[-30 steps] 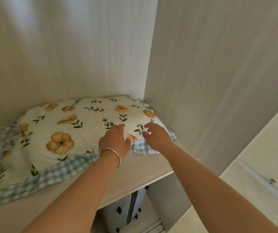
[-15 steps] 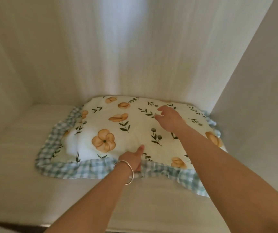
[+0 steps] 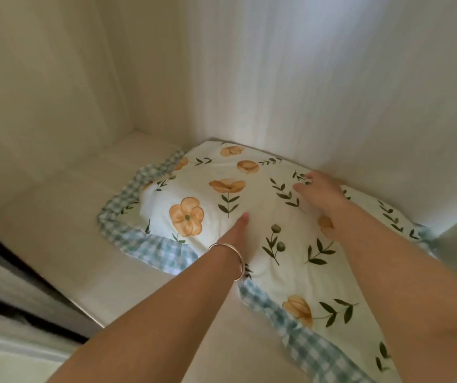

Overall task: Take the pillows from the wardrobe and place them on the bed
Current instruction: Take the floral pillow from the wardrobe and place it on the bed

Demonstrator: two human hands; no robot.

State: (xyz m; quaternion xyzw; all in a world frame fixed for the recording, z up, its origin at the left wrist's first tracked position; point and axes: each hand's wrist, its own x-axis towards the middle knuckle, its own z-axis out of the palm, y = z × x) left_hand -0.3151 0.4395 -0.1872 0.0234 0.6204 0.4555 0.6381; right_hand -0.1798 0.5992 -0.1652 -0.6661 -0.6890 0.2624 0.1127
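So, pillow (image 3: 252,217): floral, blue gingham frill, flat on wardrobe shelf (image 3: 64,239), frame centre.
left hand (image 3: 235,236): pressed into front edge, grip unclear.
right hand (image 3: 318,192): fingers spread, resting on top.

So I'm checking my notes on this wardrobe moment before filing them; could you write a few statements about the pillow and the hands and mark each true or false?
1. The pillow lies on the wardrobe shelf. True.
2. The pillowcase is plain grey. False: it is cream with orange flowers, green leaves and a blue checked border.
3. The left hand wears a bracelet at the wrist. True.
4. The right hand is under the shelf. False: it reaches over the pillow's far side, fingers spread.
5. The pillow has already been lifted clear of the shelf. False: it rests there, against the back wall.
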